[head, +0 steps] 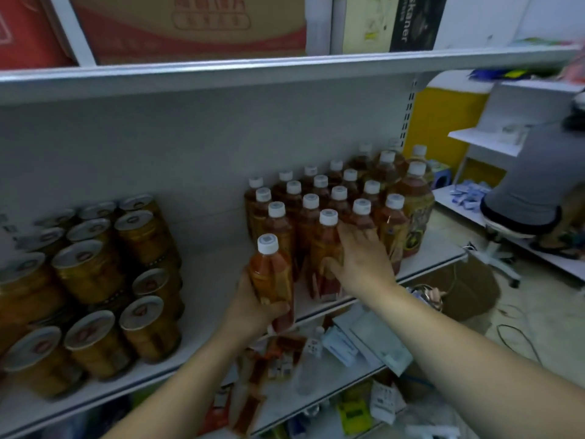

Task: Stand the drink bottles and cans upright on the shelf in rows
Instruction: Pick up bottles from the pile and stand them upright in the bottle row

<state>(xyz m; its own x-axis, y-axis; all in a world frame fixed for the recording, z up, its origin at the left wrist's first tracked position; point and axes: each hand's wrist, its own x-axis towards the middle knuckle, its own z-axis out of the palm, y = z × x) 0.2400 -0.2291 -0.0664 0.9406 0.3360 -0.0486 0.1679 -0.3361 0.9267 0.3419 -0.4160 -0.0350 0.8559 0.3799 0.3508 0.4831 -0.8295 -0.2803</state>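
The left hand (253, 307) wraps its fingers and thumb around one bottle (272, 277). It holds the bottle low down, near the bottom. The bottle stands almost straight up, with its top leaning a little to the left. Its bottom is right at the front edge of the shelf (209, 280).

The rows of bottles (338, 198) stand just to the right of it, close but maybe not touching; I cannot tell. The free spot looks to be on the shelf right behind the held bottle, next to the front row. So I think the bottle has to go up a little, back, and down. The left hand is the nearer one for that.

The right hand (364, 258) lies flat with its fingers spread on the front bottles, as if to keep them from falling.

The held bottle is see-through, with brown drink inside, a white cap (267, 243) and a red label lower down. It looks smooth and a bit slippery.

The cans (91, 274) sit well apart, on the left of the shelf.
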